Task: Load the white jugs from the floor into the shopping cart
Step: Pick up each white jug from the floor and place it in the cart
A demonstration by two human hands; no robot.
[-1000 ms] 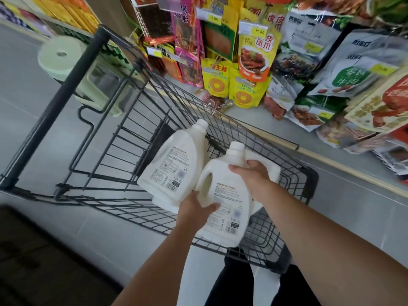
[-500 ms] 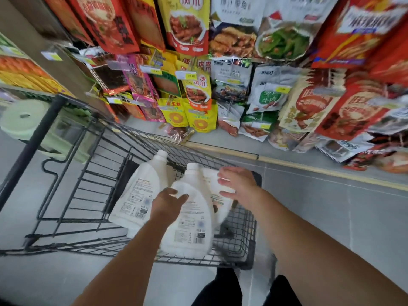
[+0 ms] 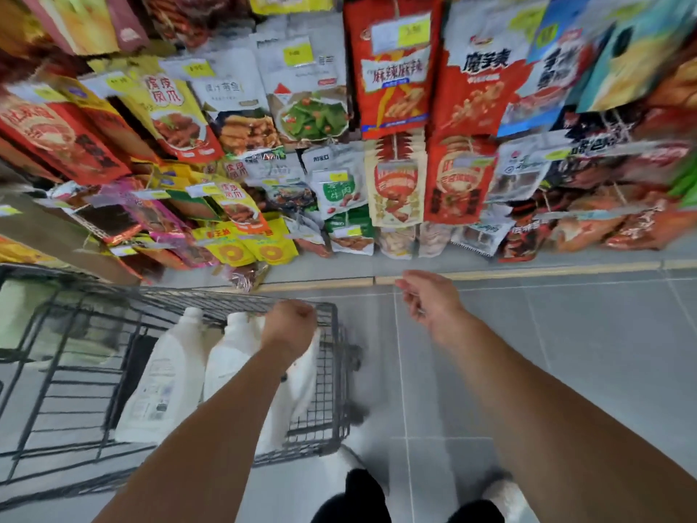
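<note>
Three white jugs lean inside the black wire shopping cart [image 3: 333, 394] at the lower left. The left jug [image 3: 162, 386] and the middle jug [image 3: 230, 356] show their caps and labels. The third jug [image 3: 301, 375] is partly hidden behind my left forearm. My left hand [image 3: 289, 326] hovers over the cart's far rim above the jugs, fingers loosely curled, holding nothing. My right hand [image 3: 430, 300] is out to the right over the bare floor, also loosely curled and holding nothing. No jug shows on the floor in this blurred view.
A rack of hanging snack packets [image 3: 396, 183] fills the top of the view. A yellow strip [image 3: 528, 271] runs along its base. A pale green stool [image 3: 22, 315] stands behind the cart at left. Grey floor tiles [image 3: 565, 352] spread to the right.
Both hands have let go of the jug and lifted away; it now leans in the cart. My right hand swung out to the right over the floor. My view has tilted upward.
</note>
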